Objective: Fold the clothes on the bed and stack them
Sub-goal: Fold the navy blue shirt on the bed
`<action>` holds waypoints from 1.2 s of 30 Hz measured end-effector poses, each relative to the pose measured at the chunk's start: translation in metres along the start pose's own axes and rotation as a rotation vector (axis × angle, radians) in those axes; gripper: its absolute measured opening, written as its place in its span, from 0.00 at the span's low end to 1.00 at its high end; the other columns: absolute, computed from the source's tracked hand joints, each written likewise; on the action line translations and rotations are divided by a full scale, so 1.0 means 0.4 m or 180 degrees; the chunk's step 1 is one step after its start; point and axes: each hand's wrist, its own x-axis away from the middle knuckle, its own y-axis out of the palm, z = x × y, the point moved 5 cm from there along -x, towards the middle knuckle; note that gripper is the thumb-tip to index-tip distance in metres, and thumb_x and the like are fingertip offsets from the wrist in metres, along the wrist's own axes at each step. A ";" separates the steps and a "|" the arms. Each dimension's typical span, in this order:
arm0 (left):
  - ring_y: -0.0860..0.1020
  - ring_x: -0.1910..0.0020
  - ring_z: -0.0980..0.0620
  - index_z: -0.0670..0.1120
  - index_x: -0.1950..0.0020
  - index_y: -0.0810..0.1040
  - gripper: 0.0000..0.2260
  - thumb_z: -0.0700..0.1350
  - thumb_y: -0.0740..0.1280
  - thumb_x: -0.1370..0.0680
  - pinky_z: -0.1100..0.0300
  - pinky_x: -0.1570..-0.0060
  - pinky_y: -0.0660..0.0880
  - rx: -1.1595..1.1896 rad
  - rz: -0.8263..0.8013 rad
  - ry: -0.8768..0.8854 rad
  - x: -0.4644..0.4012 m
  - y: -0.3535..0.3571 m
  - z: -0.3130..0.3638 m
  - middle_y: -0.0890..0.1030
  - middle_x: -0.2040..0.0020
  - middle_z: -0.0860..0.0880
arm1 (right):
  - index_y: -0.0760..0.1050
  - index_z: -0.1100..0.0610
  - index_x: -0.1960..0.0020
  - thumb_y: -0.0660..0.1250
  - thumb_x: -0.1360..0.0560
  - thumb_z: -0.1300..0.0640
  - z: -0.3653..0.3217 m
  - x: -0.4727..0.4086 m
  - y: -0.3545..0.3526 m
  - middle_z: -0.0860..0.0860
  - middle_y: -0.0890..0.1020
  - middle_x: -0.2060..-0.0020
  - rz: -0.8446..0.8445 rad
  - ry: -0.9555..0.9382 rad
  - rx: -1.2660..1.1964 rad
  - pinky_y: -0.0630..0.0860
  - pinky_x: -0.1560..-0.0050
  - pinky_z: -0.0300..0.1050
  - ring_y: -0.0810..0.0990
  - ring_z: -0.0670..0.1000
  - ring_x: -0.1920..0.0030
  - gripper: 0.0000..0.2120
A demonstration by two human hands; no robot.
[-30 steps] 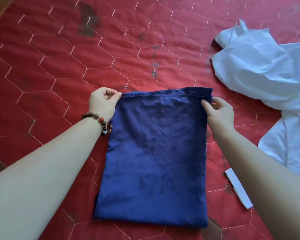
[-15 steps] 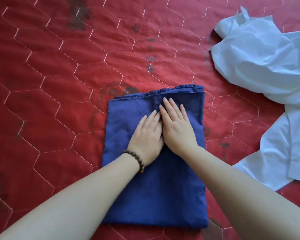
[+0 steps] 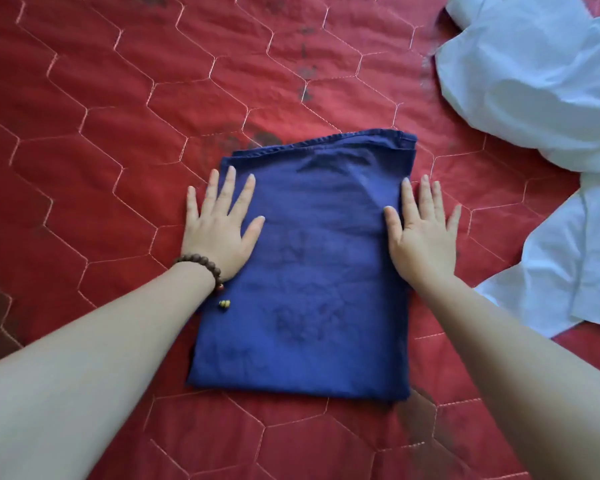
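The person is leaning over the bed [image 3: 118, 98], and both hands are lying flat on a folded blue garment [image 3: 312, 271] spread on the red quilted cover. The left hand [image 3: 219, 230] is resting on the cloth's left edge, its fingers [image 3: 226, 188] straight and fanned apart, the outer ones spilling off onto the red quilt while the thumb and the fingers nearest it are sitting on the blue. The right hand [image 3: 423, 237] is doing the same on the right edge, palm down, fingers straight, thumb on the cloth and the outer fingers lying past the edge on the cover. Neither hand is gripping anything; they are only pressing down. Between the two thumbs the blue garment is lying as a tall, fairly neat rectangle, several layers thick, with a stitched hem running along the far edge just beyond the fingertips and a little of an under layer showing at the far right corner. Its surface is looking mostly smooth, with faint creases and a shallow diagonal fold near the right thumb. A brown beaded bracelet [image 3: 201, 265] is circling the left wrist, with a small yellow bead dangling over the cloth. Well beyond the right hand's outer fingers, a crumpled white garment [image 3: 534, 98] is lying loose and unfolded on the bed, apart from the blue one.
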 end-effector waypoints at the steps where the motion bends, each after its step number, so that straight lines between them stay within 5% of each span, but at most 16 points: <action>1: 0.45 0.22 0.44 0.50 0.20 0.48 0.29 0.58 0.48 0.19 0.41 0.26 0.42 0.0096 0.0096 -0.0096 0.019 -0.014 -0.006 0.47 0.20 0.45 | 0.53 0.55 0.21 0.49 0.18 0.44 0.002 0.033 -0.016 0.53 0.51 0.22 0.0210 -0.0013 -0.0030 0.42 0.25 0.62 0.46 0.53 0.22 0.28; 4: 0.51 0.22 0.42 0.41 0.23 0.59 0.29 0.54 0.52 0.21 0.41 0.25 0.49 0.0288 0.0396 0.0346 0.131 -0.036 0.076 0.55 0.22 0.41 | 0.61 0.63 0.25 0.56 0.20 0.56 -0.091 0.181 -0.021 0.58 0.58 0.24 0.0731 -0.0678 -0.0210 0.46 0.25 0.62 0.53 0.57 0.23 0.25; 6: 0.56 0.23 0.42 0.37 0.25 0.63 0.29 0.50 0.53 0.23 0.42 0.26 0.56 0.0209 0.0346 0.0953 0.235 -0.006 0.176 0.60 0.23 0.39 | 0.63 0.64 0.26 0.56 0.23 0.60 -0.187 0.297 0.026 0.58 0.60 0.24 0.0557 -0.1273 -0.0323 0.49 0.25 0.62 0.55 0.57 0.23 0.26; 9: 0.46 0.22 0.45 0.39 0.22 0.52 0.28 0.48 0.47 0.21 0.47 0.24 0.50 -0.0352 -0.0248 0.1243 0.330 0.083 0.238 0.53 0.21 0.41 | 0.60 0.62 0.24 0.57 0.24 0.60 -0.252 0.409 0.115 0.56 0.59 0.24 0.0096 -0.1498 -0.0076 0.54 0.26 0.62 0.54 0.54 0.23 0.28; 13: 0.57 0.23 0.45 0.48 0.23 0.61 0.27 0.55 0.52 0.21 0.43 0.26 0.55 -0.0121 -0.0099 0.1030 0.335 0.105 0.199 0.59 0.22 0.46 | 0.58 0.59 0.23 0.55 0.22 0.52 -0.215 0.414 0.153 0.53 0.58 0.23 -0.0041 -0.1040 0.0109 0.50 0.25 0.62 0.54 0.51 0.23 0.28; 20: 0.50 0.22 0.45 0.52 0.21 0.55 0.30 0.60 0.49 0.22 0.38 0.26 0.49 -0.0338 -0.0253 0.0517 0.357 0.101 0.102 0.53 0.21 0.48 | 0.52 0.55 0.22 0.49 0.21 0.42 -0.077 0.430 0.133 0.51 0.53 0.22 -0.0110 -0.0275 0.0244 0.46 0.25 0.63 0.47 0.48 0.23 0.31; 24: 0.56 0.23 0.42 0.47 0.27 0.69 0.25 0.52 0.62 0.24 0.32 0.29 0.50 -0.0325 -0.0100 0.0520 0.312 0.037 0.158 0.64 0.24 0.44 | 0.58 0.61 0.23 0.62 0.21 0.48 -0.054 0.418 0.081 0.58 0.57 0.23 0.0150 -0.0158 -0.0430 0.54 0.26 0.61 0.55 0.56 0.23 0.32; 29: 0.46 0.21 0.44 0.49 0.22 0.59 0.28 0.48 0.61 0.22 0.39 0.26 0.44 -0.0327 -0.0034 0.1791 0.133 -0.028 0.371 0.52 0.20 0.46 | 0.62 0.61 0.27 0.66 0.26 0.40 -0.026 0.379 0.047 0.59 0.70 0.35 0.0224 0.1461 -0.0683 0.65 0.41 0.56 0.68 0.61 0.36 0.36; 32: 0.44 0.21 0.46 0.53 0.21 0.54 0.31 0.59 0.61 0.21 0.43 0.25 0.44 -0.0589 -0.0461 0.2962 0.039 -0.029 0.515 0.49 0.20 0.49 | 0.69 0.59 0.40 0.66 0.25 0.43 -0.033 0.365 0.062 0.57 0.76 0.43 0.0117 0.1667 -0.0848 0.66 0.45 0.54 0.72 0.60 0.41 0.23; 36: 0.57 0.24 0.47 0.53 0.28 0.67 0.25 0.61 0.62 0.23 0.45 0.25 0.46 -0.1023 -0.0699 0.3422 -0.029 -0.030 0.544 0.62 0.25 0.48 | 0.68 0.58 0.51 0.63 0.22 0.47 -0.019 0.353 0.071 0.57 0.79 0.52 0.0050 0.1568 -0.0976 0.66 0.54 0.54 0.76 0.62 0.48 0.13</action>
